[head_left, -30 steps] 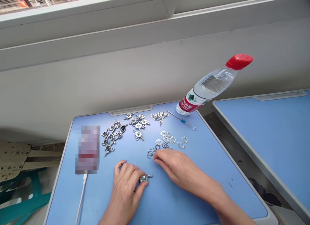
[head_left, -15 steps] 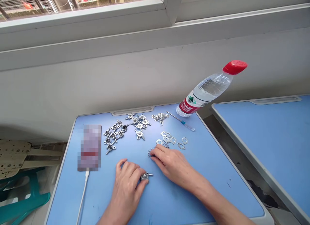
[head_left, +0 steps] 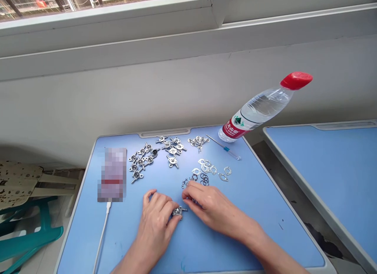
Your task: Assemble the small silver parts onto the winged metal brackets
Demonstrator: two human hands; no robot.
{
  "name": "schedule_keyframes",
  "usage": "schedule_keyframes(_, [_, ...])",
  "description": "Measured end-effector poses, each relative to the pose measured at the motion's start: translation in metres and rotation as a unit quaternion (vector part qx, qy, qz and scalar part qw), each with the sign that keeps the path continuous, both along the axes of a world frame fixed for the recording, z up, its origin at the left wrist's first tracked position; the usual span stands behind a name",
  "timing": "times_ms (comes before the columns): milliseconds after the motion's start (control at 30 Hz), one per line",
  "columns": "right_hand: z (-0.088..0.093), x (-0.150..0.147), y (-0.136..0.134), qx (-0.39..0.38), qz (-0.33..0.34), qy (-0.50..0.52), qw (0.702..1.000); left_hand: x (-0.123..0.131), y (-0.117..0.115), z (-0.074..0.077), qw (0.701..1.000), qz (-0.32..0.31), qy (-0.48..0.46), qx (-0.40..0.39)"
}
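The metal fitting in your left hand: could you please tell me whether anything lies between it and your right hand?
Nothing visible does; only blue desk shows between the metal fitting and the right hand.

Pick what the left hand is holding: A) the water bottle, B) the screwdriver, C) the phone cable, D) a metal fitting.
D. The left hand has its fingers closed around the metal fitting, while the screwdriver lies well away from it.

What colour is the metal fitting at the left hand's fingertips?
Silver metal; the head view shows the fitting best, against the left hand.
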State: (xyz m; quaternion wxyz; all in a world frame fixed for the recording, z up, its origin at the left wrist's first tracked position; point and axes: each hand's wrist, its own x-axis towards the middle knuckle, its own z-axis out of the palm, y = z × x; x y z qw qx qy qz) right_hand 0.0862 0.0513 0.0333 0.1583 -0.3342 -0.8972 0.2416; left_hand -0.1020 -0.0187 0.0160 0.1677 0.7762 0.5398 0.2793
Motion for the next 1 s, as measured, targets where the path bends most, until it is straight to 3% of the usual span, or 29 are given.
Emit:
schedule_keyframes(167, [0.005,-0.002,-0.010,0.031,0.050,-0.026,0.998,0.000,-0.001,0.001,1.000,-0.002,0.013,-0.008])
schedule_keyframes(333, [0.002,-0.002,-0.016,0.056,0.059,-0.094,0.992,0.000,-0.002,0.001,1.000,0.000,0.020,-0.013])
schedule_keyframes(700, [0.006,-0.005,-0.020,0.102,0.070,-0.145,0.982,0.001,-0.002,0.001,1.000,0.008,0.027,-0.006])
schedule_keyframes(867, [0.017,-0.002,-0.017,0.001,0.043,-0.060,0.997,0.001,-0.002,0.001,0.999,0.011,0.034,-0.008])
schedule_keyframes(1000, [0.029,0.003,-0.009,-0.123,-0.052,0.075,0.988,0.001,-0.002,0.002,1.000,0.004,0.029,-0.007])
